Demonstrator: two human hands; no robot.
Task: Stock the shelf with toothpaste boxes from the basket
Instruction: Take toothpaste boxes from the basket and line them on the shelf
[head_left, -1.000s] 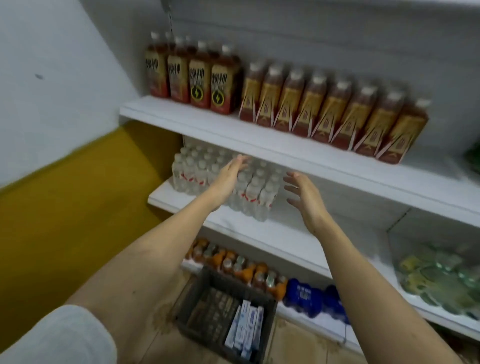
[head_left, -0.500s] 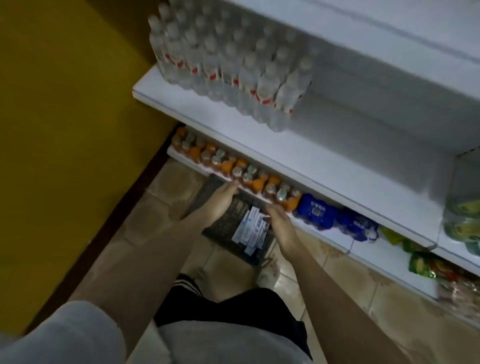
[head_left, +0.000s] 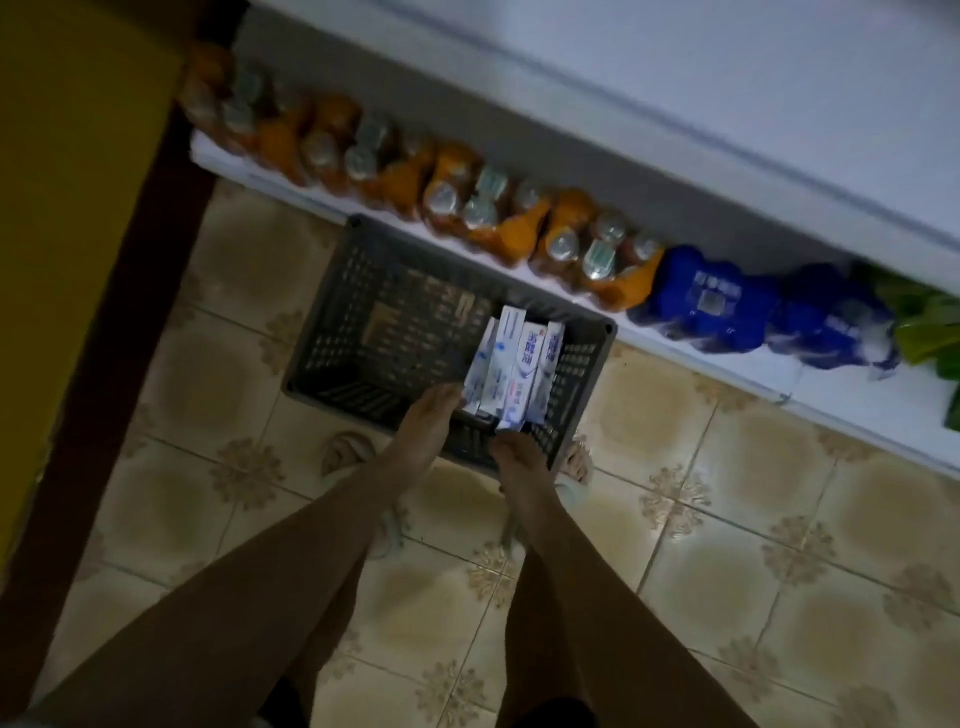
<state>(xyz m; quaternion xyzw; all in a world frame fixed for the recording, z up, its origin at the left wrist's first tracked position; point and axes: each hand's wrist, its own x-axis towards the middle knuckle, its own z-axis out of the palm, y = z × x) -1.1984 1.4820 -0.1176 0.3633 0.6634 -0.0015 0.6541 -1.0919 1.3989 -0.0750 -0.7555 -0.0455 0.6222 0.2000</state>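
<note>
Both forearms reach straight down over the tiled floor (head_left: 753, 499) toward the basket (head_left: 332, 332), which sits on the floor right up against the bottom shelf. The left hand (head_left: 428, 421) is at the near left edge of the toothpaste boxes (head_left: 514, 364), fingers touching or nearly touching the outermost box; it's too blurry to say if it has closed on anything. The right hand (head_left: 519, 460) is at the near end of the stack, over the basket's front rim, and I can't tell its grip either, the fingers are hidden from this angle.

The boxes lie side by side in the right part of the basket, long sides together. They should be light, stiff cardboard, a bit slick from the printed finish, easy to crush at the corners. I'd squeeze the bunch from both long sides and lift together.

Past the basket, the bottom shelf (head_left: 810, 384) carries orange drink bottles (head_left: 452, 197) and blue packs (head_left: 711, 296).
</note>
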